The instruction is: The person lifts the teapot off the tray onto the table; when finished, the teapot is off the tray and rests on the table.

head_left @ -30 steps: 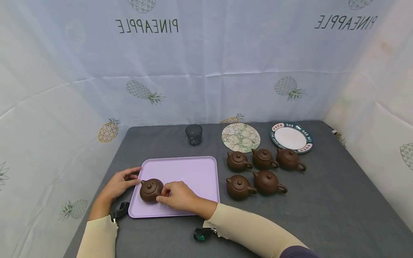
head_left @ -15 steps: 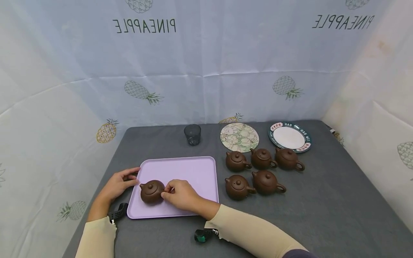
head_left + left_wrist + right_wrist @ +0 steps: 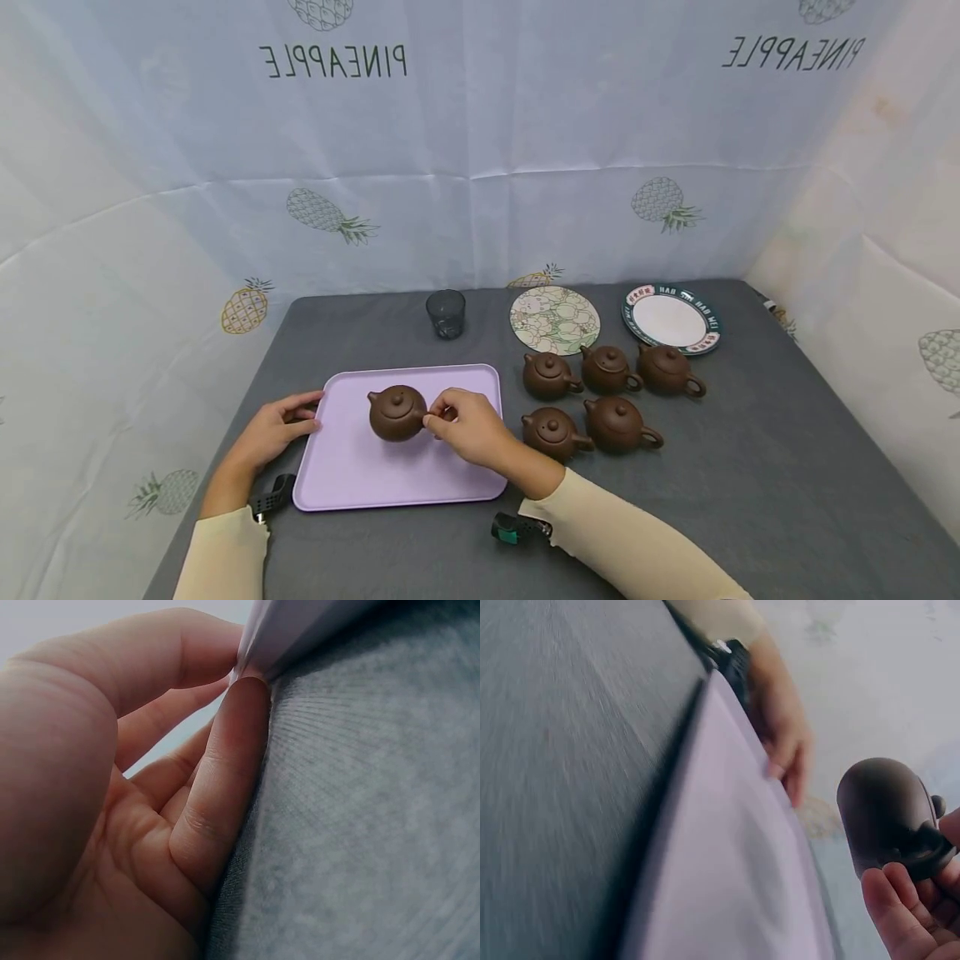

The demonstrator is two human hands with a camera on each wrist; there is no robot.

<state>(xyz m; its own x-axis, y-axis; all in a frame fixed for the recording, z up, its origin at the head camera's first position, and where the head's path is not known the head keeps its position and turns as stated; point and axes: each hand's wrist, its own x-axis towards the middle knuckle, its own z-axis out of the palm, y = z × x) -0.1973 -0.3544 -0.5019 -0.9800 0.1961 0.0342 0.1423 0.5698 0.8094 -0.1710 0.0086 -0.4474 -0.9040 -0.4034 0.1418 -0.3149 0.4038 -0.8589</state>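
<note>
In the head view, my right hand (image 3: 471, 427) pinches the handle of a small dark brown teapot (image 3: 397, 413). The teapot is raised above the lilac tray (image 3: 360, 479), spout to the left and lid on. The right wrist view has this teapot (image 3: 885, 814) apart from the tray, thumb and fingers at its handle. My left hand (image 3: 273, 429) is at the tray's left edge. Up close in the left wrist view, the thumb and a finger (image 3: 221, 772) of that hand meet at the tray's rim (image 3: 259, 645).
Right of the tray stand several similar brown teapots (image 3: 617, 425) in two rows. Behind them lie a round patterned mat (image 3: 555, 319) and a white plate with a green rim (image 3: 670, 319). A dark glass cup (image 3: 447, 314) stands beyond the tray. Patterned cloth surrounds the grey table (image 3: 720, 467).
My right hand has lifted the teapot off the tray's left part and carried it right and away from me. The left hand stays at the tray's edge.
</note>
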